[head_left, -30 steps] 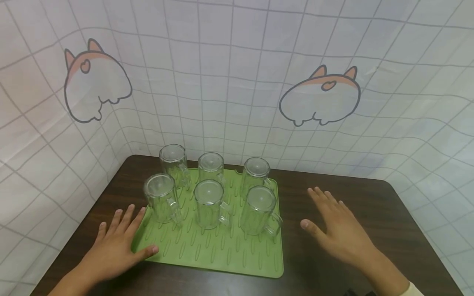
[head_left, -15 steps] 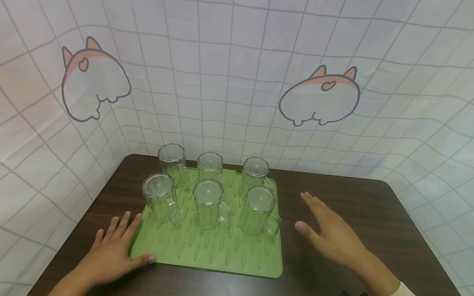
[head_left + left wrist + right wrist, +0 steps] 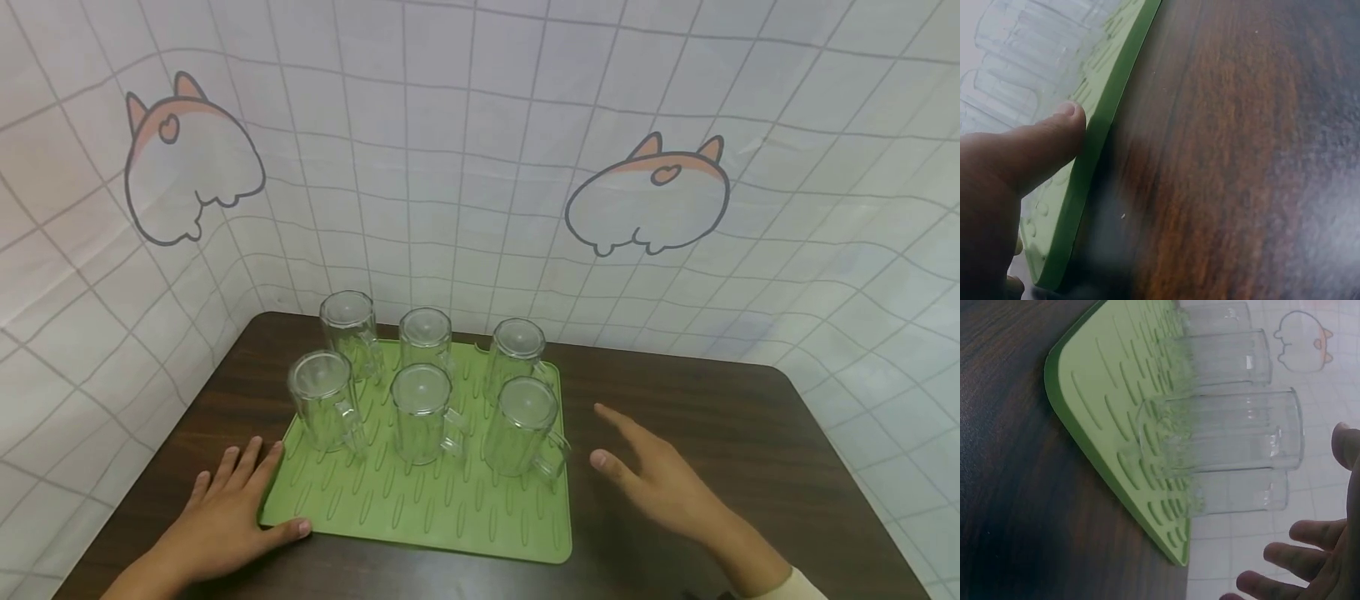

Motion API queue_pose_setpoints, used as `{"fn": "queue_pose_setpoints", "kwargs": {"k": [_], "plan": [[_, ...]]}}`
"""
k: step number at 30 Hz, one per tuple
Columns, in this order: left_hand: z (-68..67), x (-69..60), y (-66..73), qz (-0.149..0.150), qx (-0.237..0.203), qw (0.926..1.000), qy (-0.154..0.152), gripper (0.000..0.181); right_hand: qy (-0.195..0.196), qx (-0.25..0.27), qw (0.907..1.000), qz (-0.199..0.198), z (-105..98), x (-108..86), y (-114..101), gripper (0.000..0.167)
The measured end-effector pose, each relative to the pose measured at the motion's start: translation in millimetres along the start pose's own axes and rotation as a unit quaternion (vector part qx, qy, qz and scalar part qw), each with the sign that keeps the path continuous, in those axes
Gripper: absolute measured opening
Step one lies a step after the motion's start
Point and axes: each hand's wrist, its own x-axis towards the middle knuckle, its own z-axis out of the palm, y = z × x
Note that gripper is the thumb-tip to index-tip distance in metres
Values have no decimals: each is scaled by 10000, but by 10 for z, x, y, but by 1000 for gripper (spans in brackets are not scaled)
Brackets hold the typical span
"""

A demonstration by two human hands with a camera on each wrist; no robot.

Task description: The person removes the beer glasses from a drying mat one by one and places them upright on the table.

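Note:
Several clear glass mugs stand upside down on a ribbed green drying mat, in two rows of three. My left hand lies spread at the mat's front left corner; in the left wrist view its thumb rests against the mat's edge. My right hand hovers to the right of the mat, fingers extended and thumb apart, holding nothing. Nearest to it is the front right mug, its handle turned to the right. The right wrist view shows that hand apart from the mugs.
A dark wooden table carries the mat. White grid-patterned cloth with cartoon animal prints hangs behind and along both sides. The back row, with its left mug, stands close to that cloth.
My right hand has moved left and a little nearer to me, closer to the mat. My left hand has slid slightly back and left. The mugs stay in place.

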Motion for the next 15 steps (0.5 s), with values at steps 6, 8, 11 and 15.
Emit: {"fn": "queue_pose_setpoints", "kwargs": {"k": [6, 8, 11, 15], "plan": [[10, -4, 3, -35, -50, 10000, -24, 126, -64, 294, 9995, -52, 67, 19, 43, 54], [13, -2, 3, -40, -44, 10000, -19, 126, -91, 399, 9991, -82, 93, 28, 60, 53], [18, 1, -3, -60, -54, 10000, -24, 127, -151, 558, 9982, -143, 145, 46, 88, 51], [32, 1, -12, -70, -48, 10000, -7, 127, -218, 724, 9970, -182, 215, 62, 120, 50]]}}
